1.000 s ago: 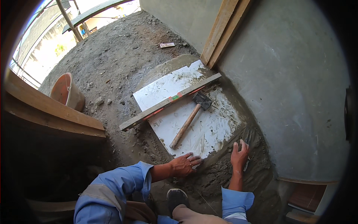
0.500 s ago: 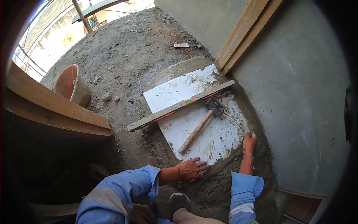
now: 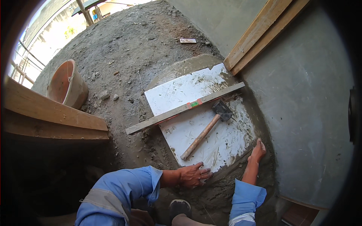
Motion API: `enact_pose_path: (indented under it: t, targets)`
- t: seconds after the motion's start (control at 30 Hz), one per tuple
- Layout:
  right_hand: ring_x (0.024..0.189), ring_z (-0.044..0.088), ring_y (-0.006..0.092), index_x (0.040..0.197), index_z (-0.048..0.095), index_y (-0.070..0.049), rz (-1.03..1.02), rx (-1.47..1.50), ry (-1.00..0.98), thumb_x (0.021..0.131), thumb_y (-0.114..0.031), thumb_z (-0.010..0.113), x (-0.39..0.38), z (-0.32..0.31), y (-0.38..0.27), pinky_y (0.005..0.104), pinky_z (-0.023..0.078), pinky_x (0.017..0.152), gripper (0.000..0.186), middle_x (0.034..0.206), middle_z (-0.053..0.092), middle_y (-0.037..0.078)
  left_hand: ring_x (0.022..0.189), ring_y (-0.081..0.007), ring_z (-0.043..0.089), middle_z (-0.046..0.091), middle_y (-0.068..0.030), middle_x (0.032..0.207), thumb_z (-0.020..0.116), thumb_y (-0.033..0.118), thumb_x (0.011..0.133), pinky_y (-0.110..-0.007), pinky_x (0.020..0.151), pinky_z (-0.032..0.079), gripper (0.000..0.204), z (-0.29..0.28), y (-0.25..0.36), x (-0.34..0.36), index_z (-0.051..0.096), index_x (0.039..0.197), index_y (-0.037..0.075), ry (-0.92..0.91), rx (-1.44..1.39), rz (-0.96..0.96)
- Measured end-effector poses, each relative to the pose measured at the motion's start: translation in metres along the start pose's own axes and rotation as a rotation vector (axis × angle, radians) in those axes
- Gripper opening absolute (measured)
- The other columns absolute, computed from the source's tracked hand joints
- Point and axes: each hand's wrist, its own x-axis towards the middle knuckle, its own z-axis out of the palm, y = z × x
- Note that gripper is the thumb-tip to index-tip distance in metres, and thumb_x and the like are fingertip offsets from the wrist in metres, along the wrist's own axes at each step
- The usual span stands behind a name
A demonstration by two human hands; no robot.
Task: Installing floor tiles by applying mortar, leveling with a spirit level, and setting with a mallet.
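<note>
While both hands' grips lie spread, left hand [image 3: 193, 175] and right hand [image 3: 258, 151] press the smeared white tile [image 3: 200, 124].

I'm in my usual light blue work shirt, long sleeves [image 3: 124, 188] pushed up a bit so the cuffs bunch at my forearms. The left sleeve has a greyish band across the upper arm, and both hands [image 3: 194, 175] are bare, no gloves. There's also the toe of my dark shoe [image 3: 179, 208] poking in at the bottom.
</note>
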Motion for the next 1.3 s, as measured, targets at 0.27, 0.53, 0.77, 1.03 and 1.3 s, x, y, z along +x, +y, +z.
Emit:
enact_pose_path:
  t: [0.27,0.53,0.77,1.03,1.3]
  targets:
    - [0.093,0.067,0.0250,0.108,0.067,0.009,-0.040,0.011,0.022,0.090,-0.029,0.072,-0.021,0.012,-0.023,0.0345,0.050,0.086,0.043,0.103,0.072,0.017,0.147,-0.0338,0.029,0.031,-0.0160,0.159,0.054,0.040,0.091,-0.061,0.108,0.032,0.040,-0.010,0.010,0.000,0.062,0.126,0.022,-0.042,0.062,-0.078]
    - [0.098,0.065,0.0246,0.108,0.069,0.008,-0.017,-0.049,-0.018,0.089,-0.037,0.072,-0.023,0.007,-0.028,0.0363,0.049,0.087,0.048,0.105,0.071,0.015,0.148,-0.0352,0.028,0.031,-0.0154,0.159,0.056,0.038,0.091,-0.064,0.109,0.032,0.035,-0.003,0.015,0.002,0.065,0.122,0.025,-0.034,0.082,-0.097]
    - [0.089,0.066,0.0257,0.101,0.070,0.005,-0.048,-0.149,-0.051,0.088,-0.040,0.072,-0.026,0.015,-0.029,0.0367,0.050,0.083,0.048,0.096,0.072,0.016,0.146,-0.0360,0.031,0.033,-0.0163,0.157,0.052,0.033,0.095,-0.065,0.109,0.032,0.028,-0.004,0.023,0.002,0.065,0.119,0.024,-0.037,0.061,-0.179]
    - [0.126,0.049,0.0449,0.134,0.052,0.003,-0.527,-0.598,-0.067,0.091,-0.037,0.067,-0.033,0.060,0.004,0.0485,0.037,0.108,0.061,0.134,0.055,0.027,0.144,-0.0325,0.036,0.041,-0.0161,0.152,0.041,0.026,0.100,-0.064,0.111,0.031,0.039,0.012,0.024,0.009,0.053,0.134,0.011,0.109,0.017,-0.205]
    - [0.141,0.035,0.0396,0.148,0.041,-0.010,-0.472,-0.981,0.000,0.101,-0.036,0.048,-0.056,0.121,-0.016,0.0609,0.023,0.113,0.054,0.150,0.042,0.019,0.143,-0.0312,0.036,0.048,-0.0153,0.147,0.035,0.025,0.105,-0.059,0.117,0.024,0.045,0.015,0.023,0.012,0.049,0.139,0.000,0.097,-0.096,-0.234]
